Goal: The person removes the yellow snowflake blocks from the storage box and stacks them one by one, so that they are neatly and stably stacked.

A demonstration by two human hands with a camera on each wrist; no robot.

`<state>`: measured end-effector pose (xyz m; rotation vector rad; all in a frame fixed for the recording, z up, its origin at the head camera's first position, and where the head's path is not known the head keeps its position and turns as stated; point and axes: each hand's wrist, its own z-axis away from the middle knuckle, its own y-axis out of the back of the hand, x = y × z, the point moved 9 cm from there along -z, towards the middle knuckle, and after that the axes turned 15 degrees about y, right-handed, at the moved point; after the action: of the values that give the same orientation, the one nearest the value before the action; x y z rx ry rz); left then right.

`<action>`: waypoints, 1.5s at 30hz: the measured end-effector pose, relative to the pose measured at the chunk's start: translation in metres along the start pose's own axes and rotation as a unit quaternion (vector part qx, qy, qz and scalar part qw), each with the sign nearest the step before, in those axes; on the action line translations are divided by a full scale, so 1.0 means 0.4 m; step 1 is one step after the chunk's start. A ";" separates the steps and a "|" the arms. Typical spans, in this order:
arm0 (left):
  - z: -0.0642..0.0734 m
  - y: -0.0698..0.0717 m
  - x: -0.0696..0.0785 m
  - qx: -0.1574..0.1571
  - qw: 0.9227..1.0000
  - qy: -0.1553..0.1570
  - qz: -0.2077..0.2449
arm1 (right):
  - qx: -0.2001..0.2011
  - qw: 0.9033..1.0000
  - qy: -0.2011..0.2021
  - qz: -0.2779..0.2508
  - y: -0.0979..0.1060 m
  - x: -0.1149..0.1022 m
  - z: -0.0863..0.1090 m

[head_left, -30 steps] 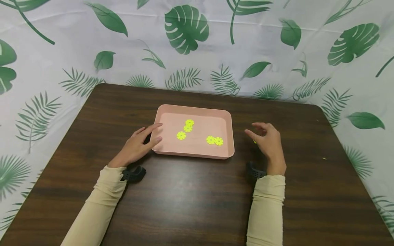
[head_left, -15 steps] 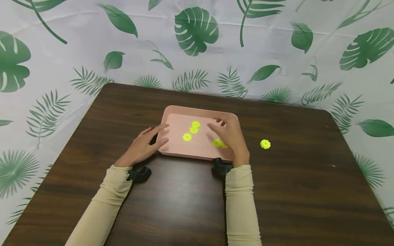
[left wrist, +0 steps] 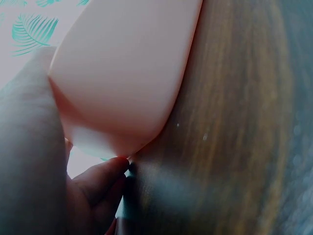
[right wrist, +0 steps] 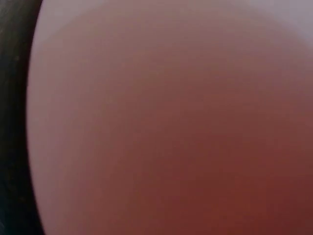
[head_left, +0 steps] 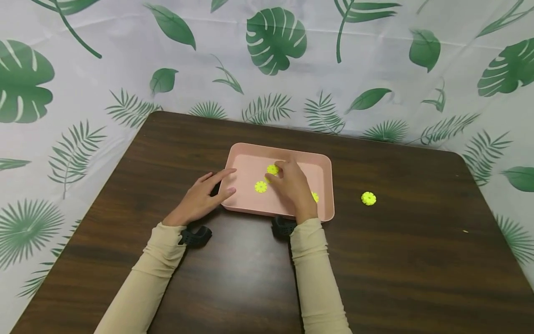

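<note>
Left hand [head_left: 199, 198], relaxed, at tray's [head_left: 246, 160] nine-o'clock edge; right hand [head_left: 291, 184], released, over yellow discs [head_left: 260, 187]; only left wrist view shows fingertip [left wrist: 119, 165] meeting tray exterior.

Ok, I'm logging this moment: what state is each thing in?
Pink tray: flat on table, open side up
Yellow discs: inside tray, some partly hidden
Yellow pile: right of tray, apparently stacked
Left hand: fingers extended at tray's edge
Right hand: over the tray, grip unclear

The right hand [head_left: 293, 187] partly hides some discs [head_left: 315, 197], its hold unclear, and both sleeves [head_left: 143, 273] are cut off below.
</note>
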<state>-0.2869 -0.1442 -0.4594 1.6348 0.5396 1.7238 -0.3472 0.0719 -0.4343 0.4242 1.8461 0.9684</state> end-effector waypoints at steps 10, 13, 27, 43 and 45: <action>0.000 0.002 -0.001 0.003 1.000 0.002 -0.003 | -0.018 0.999 -0.031 -0.007 -0.001 0.006 -0.003; 0.000 0.001 -0.003 0.002 1.000 0.006 -0.002 | -0.018 0.999 -0.028 -0.010 0.001 0.004 -0.001; -0.005 0.002 0.005 0.002 1.000 -0.002 -0.009 | -0.022 0.999 -0.023 -0.033 0.003 0.010 -0.002; -0.005 -0.003 0.000 0.000 1.000 -0.003 -0.006 | -0.016 0.998 -0.011 -0.054 -0.006 0.006 -0.007; -0.006 -0.003 0.001 0.001 1.000 -0.005 -0.006 | -0.016 0.998 -0.011 -0.055 -0.005 0.007 -0.007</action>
<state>-0.2890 -0.1428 -0.4604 1.6368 0.5456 1.7061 -0.3506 0.0713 -0.4370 0.3101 1.8115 0.9137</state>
